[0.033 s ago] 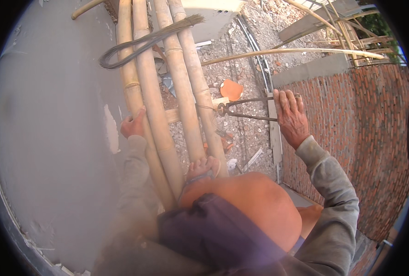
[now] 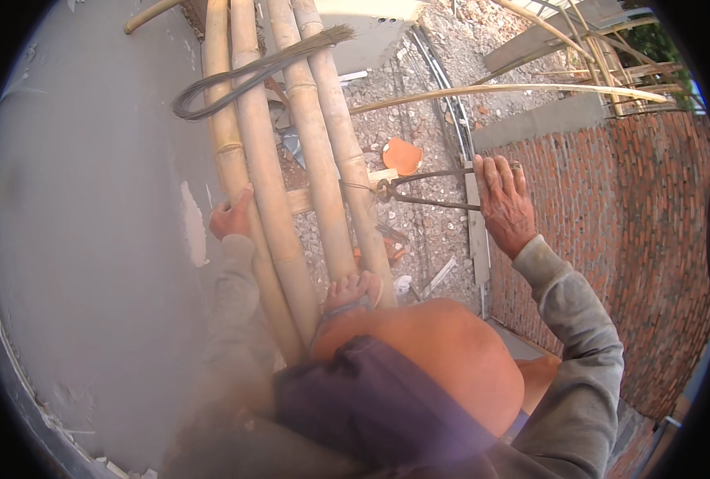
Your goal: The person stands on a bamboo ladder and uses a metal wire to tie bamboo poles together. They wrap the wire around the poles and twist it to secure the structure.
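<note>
During apparent wire-tying, the right hand point(image 2: 502, 198) holds long dark metal pincers point(image 2: 423, 176) at thin brown wire point(image 2: 356, 185) on a round tan bamboo pole point(image 2: 347, 144) leftward, the left hand point(image 2: 232, 217), grip unclear, touches the outermost tan bamboo pole point(image 2: 230, 153), and twisting seems needed next.

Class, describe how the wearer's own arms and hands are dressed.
Both hands are gloveless. The right sleeve is long, grey-green and creased, with a snug cuff at the wrist. The left sleeve looks similar, though haze blurs it. The right hand seems to wear a ring.
</note>
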Motion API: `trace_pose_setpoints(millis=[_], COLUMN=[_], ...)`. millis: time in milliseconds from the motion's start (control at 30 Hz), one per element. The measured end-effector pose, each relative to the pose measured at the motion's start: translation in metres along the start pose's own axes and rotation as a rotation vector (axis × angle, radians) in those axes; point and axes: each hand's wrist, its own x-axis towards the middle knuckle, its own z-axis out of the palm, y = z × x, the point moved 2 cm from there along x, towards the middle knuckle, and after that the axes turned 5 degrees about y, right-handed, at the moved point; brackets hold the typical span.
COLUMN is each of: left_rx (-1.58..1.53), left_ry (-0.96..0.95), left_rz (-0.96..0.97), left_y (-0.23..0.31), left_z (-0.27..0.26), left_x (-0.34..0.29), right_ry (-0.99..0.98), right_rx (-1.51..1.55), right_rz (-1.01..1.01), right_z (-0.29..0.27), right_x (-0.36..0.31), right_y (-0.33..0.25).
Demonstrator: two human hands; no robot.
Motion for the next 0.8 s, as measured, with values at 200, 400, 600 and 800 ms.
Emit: trace_pose_setpoints(millis=[200, 400, 600, 800], left_rx=[0.036, 0.035, -0.002, 0.075], left_ry=[0.059, 0.004, 0.004, 0.048], left_rz=[0.034, -0.015, -0.013, 0.031], left_y=[0.006, 0.003, 0.000, -0.003], left_z=[0.005, 0.005, 0.008, 0.008], left_x=[0.002, 0.005, 0.005, 0.006], right_ry=[0.077, 0.088, 0.057, -0.500], right_rx=[0.075, 0.034, 0.016, 0.476], right_rz=[0.021, 0.011, -0.006, -0.008], right_z=[-0.002, -0.008, -0.014, 0.001], right_x=[0.008, 0.001, 0.002, 0.004], right_y=[0.000, 0.000, 0.000, 0.005])
